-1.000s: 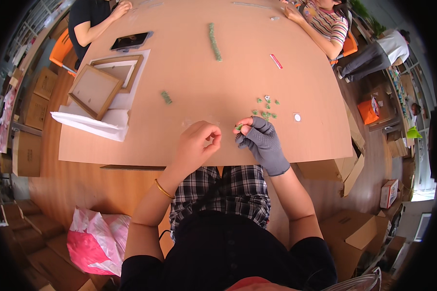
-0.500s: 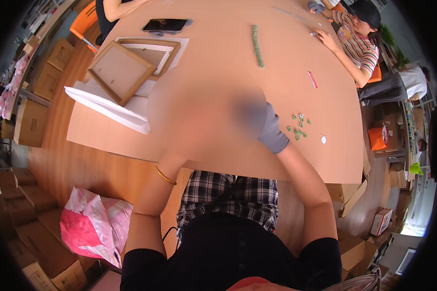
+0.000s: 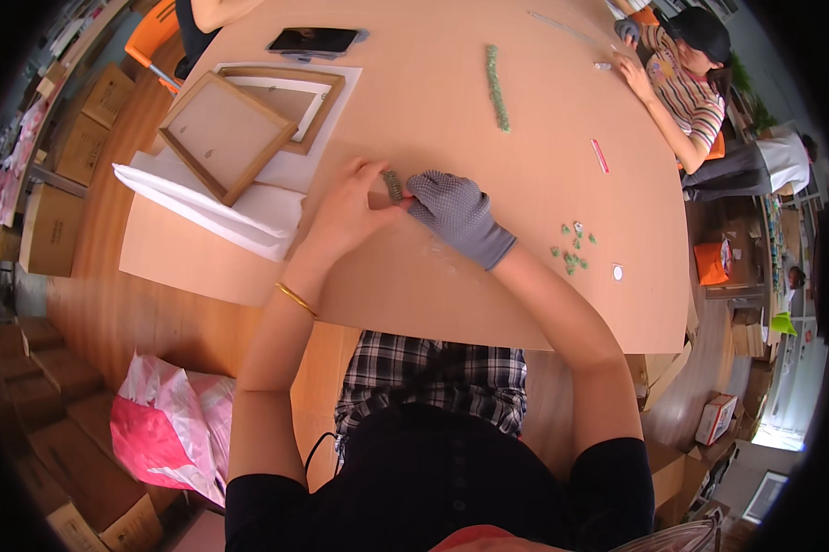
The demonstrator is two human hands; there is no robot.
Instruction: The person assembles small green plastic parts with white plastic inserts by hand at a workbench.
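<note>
Working outward from the near edge of the light-brown, flat-topped table (image 3: pixel 451 304): a small white round disc (image 3: pixel 617 272) sits close to the right edge, toward the near right corner. Just beyond and left of it, a loose scatter of small green pieces (image 3: pixel 576 244), one whitish bit among them; material unclear. Farther in from the near edge, left of the table's middle, the hands. Bare left hand (image 3: pixel 348 213), gold-coloured bangle (image 3: pixel 295 299) at the wrist: index finger and thumb parted, bracketing a short, narrow, ridged green row (image 3: pixel 392 186) that looks to lie on the tabletop. How firmly it grips, if at all, cannot tell. Right hand (image 3: pixel 460 212), in a grey dotted fabric glove: fingers curled, tips at the row's right side; whether a piece is pinched there is hidden. Progress, by judgement: short row part-formed, scatter outside it. Along the left edge, two brown wooden rectangular frames (image 3: pixel 226 133) overlap on white sheeting (image 3: pixel 203 216). Toward the right edge, a thin red-and-white strip (image 3: pixel 599 155). Beyond, a longer, narrow green strip (image 3: pixel 496 87), seemingly finished, lies by itself. Farthest, a black flat-screened device (image 3: pixel 313 41); a co-worker's bare hand (image 3: pixel 633 78) at the right edge.
</note>
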